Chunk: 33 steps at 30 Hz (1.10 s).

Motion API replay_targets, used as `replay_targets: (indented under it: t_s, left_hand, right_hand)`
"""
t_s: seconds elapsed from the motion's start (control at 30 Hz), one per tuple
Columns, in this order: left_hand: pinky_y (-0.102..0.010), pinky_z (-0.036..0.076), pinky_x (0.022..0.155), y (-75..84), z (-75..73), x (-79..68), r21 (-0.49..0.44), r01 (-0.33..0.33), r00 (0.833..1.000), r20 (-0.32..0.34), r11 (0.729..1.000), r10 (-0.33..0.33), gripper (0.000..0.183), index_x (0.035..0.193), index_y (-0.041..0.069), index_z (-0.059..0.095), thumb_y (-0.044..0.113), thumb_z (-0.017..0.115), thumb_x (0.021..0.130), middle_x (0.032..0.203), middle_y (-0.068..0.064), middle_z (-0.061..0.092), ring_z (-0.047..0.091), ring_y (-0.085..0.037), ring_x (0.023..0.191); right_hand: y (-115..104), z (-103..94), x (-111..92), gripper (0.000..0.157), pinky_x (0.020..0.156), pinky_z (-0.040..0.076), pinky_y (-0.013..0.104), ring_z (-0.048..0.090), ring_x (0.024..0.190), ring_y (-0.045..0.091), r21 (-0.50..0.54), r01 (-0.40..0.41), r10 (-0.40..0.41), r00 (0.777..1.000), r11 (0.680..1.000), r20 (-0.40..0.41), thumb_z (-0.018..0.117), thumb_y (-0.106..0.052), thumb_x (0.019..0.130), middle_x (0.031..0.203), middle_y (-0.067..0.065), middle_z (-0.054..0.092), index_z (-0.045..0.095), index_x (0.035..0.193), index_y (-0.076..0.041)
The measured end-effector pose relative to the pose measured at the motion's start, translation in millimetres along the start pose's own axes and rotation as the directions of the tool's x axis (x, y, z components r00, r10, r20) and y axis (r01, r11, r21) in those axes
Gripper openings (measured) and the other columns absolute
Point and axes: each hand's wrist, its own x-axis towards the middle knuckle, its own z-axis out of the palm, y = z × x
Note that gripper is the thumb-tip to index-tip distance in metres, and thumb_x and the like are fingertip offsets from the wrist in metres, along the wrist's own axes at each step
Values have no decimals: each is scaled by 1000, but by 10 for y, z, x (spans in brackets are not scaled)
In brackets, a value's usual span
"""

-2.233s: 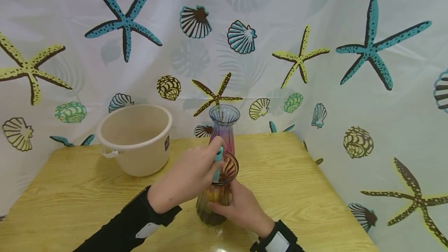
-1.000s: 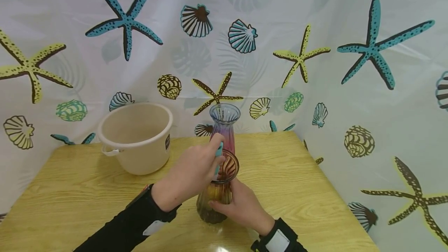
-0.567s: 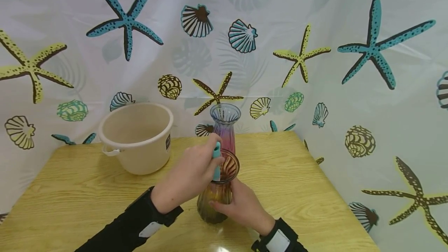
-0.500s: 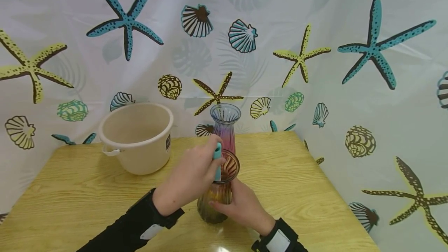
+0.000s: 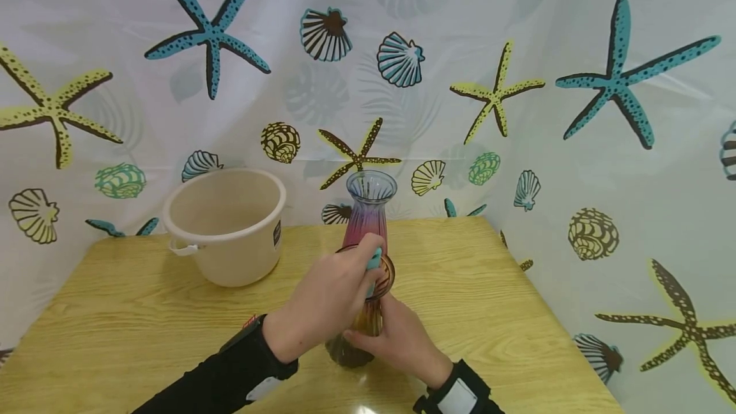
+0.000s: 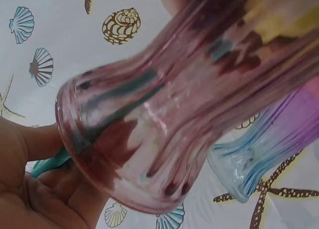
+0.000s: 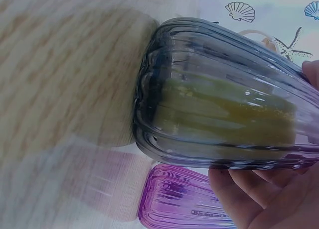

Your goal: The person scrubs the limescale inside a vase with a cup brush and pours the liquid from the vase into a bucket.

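With curled fingers, my left hand (image 5: 328, 296) grips the teal handle (image 5: 374, 259) of a sponge brush at the mouth of a ribbed glass vase (image 5: 351, 351). Through the glass, the right wrist view shows the brush's yellow sponge head (image 7: 224, 109) low inside the vase, near its smoky grey base. My right hand (image 5: 405, 342) holds the vase round its middle, thumb across the near side. The vase stands upright on the table, shading from amber-red at the rim to dark at the bottom. Part of its rim is hidden behind my left hand.
Directly behind stands a second glass vase (image 5: 370, 209), blue at the top and pink-purple below. A cream bucket (image 5: 230, 264) with a side handle stands at the back left of the wood-patterned table (image 5: 477, 312). A shell-and-starfish printed curtain (image 5: 437, 30) hangs behind and on the right.
My left hand has shifted a little to the right over the vase mouth, and the brush handle has moved with it. My right hand and the vase stay in place.
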Motion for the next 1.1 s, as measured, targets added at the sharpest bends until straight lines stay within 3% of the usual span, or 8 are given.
replay_targets:
  t_s: [0.2,0.5,0.77,1.0,1.1]
  left_hand:
    - [-19,33,37,-50,-25,70,46,-2,1000,9,999,1,26,110,4,45,9,62,92,57,5,44,40,-4,42]
    - [-19,22,38,-55,-121,85,107,27,999,40,994,-31,26,102,5,42,9,64,90,50,3,37,33,-8,37]
    - [-19,30,41,-51,-230,53,-33,126,985,125,991,-121,22,102,8,40,9,61,93,58,1,36,38,-8,43]
    - [-20,33,44,-43,-236,18,-103,228,969,116,968,-216,20,105,12,46,12,62,93,64,0,38,40,-9,50]
    - [-20,35,43,-24,-212,1,-118,235,969,107,965,-223,22,110,12,48,12,62,93,65,0,41,42,-7,51]
  right_hand:
    - [-11,1,-2,87,84,51,41,50,109,8,11,-9,9,1000,1000,4,64,-59,81,130,-6,53,18,148,-28]
    - [-33,18,-16,84,82,51,42,52,107,9,9,-23,23,1000,1000,-2,63,-61,81,128,-4,54,23,146,-27]
    - [-22,38,-27,87,81,51,42,52,107,10,1,-19,19,1000,1000,-7,62,-62,81,128,-3,54,21,148,-25]
    - [-18,46,-22,89,87,49,44,48,112,9,17,-31,30,1000,999,2,64,-61,80,134,-6,49,15,149,-31]
    - [-13,46,-15,89,88,49,43,47,113,7,21,-33,33,999,999,-2,65,-61,80,135,-9,48,15,149,-33]
